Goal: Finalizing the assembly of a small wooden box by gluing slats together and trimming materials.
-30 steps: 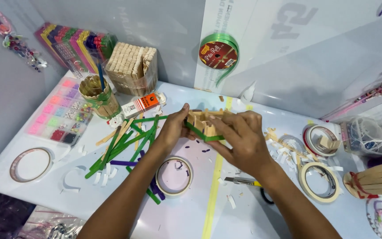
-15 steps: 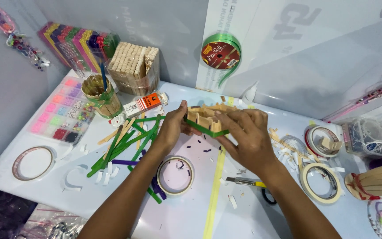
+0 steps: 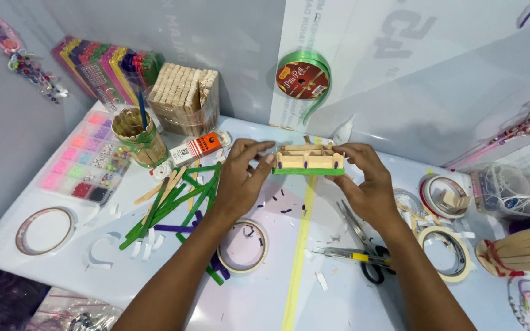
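Note:
A small craft-stick frame [image 3: 308,161], plain wood with a green stick along its lower edge, is held up level above the table. My left hand [image 3: 240,178] pinches its left end and my right hand [image 3: 363,184] grips its right end. Below and left of my left hand lies a heap of green and purple craft sticks [image 3: 179,199]. Scissors [image 3: 363,248] with a yellow-marked handle lie on the table under my right forearm.
A tape roll [image 3: 243,245] sits near my left wrist, another tape ring [image 3: 44,230] at far left. A glue tube [image 3: 194,149], a stick-built cup [image 3: 136,135], a bundle of plain sticks [image 3: 185,98], a bead tray [image 3: 87,165] and a green ribbon spool [image 3: 302,78] stand behind. More tape rolls [image 3: 446,251] lie right.
The stick frame has been turned and lifted so it is level and faces me, with both hands now spread to its two ends. The scissors are now uncovered.

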